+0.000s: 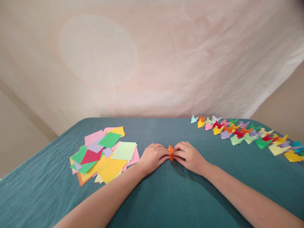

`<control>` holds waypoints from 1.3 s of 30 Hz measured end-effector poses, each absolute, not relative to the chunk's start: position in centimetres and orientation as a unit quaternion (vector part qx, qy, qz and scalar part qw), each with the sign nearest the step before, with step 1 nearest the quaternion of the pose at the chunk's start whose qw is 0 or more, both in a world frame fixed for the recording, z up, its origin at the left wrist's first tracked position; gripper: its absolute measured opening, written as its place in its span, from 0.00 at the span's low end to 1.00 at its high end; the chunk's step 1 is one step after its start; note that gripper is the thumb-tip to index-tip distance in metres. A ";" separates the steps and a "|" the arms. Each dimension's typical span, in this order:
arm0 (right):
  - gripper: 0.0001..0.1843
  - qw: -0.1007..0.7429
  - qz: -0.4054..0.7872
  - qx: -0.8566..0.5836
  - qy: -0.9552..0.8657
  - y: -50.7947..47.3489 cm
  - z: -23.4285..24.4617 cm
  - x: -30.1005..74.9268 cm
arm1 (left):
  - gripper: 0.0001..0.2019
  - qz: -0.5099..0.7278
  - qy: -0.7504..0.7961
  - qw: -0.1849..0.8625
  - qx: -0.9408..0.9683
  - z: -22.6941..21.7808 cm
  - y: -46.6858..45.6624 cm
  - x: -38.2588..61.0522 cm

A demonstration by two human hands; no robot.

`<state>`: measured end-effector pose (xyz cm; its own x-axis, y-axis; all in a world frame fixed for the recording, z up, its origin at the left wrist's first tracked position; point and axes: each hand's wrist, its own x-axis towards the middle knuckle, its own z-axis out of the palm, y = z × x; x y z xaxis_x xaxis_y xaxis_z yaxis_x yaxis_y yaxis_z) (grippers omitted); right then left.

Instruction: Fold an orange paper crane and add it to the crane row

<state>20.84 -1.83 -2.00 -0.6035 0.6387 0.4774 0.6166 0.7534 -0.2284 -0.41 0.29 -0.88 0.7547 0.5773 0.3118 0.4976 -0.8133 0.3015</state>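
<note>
A small folded orange paper piece (170, 152) rests on the teal cloth (166, 196) in the middle of the table. My left hand (153, 156) pinches its left side with the fingers closed. My right hand (188, 156) pinches its right side, fingers pressed together on the paper. Both forearms reach in from the bottom edge.
A loose heap of coloured paper squares (104, 153) lies to the left of my hands. Several folded paper figures in many colours (247, 133) stand in rows at the back right. A pale draped sheet (152, 57) hangs behind the table.
</note>
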 end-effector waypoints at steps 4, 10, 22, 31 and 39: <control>0.07 0.282 0.050 -0.364 -0.886 -1.5 -2.4 21.1 | 0.08 0.203 0.288 0.106 0.930 -0.9 0.4 -0.3; 0.05 0.304 0.133 -0.390 -0.859 -1.3 -2.6 21.1 | 0.09 0.222 0.285 0.135 0.923 -1.0 0.7 -0.2; 0.07 0.308 0.199 -0.455 -0.812 -0.8 -2.7 20.4 | 0.06 0.272 0.371 0.173 0.871 -1.8 1.2 0.4; 0.09 0.296 0.175 -0.468 -0.814 -0.8 -2.7 20.2 | 0.05 0.272 0.384 0.188 0.862 -1.6 1.1 0.4; 0.07 0.285 0.149 -0.475 -0.819 -1.2 -2.3 19.8 | 0.04 0.270 0.407 0.199 0.850 -1.6 1.0 0.7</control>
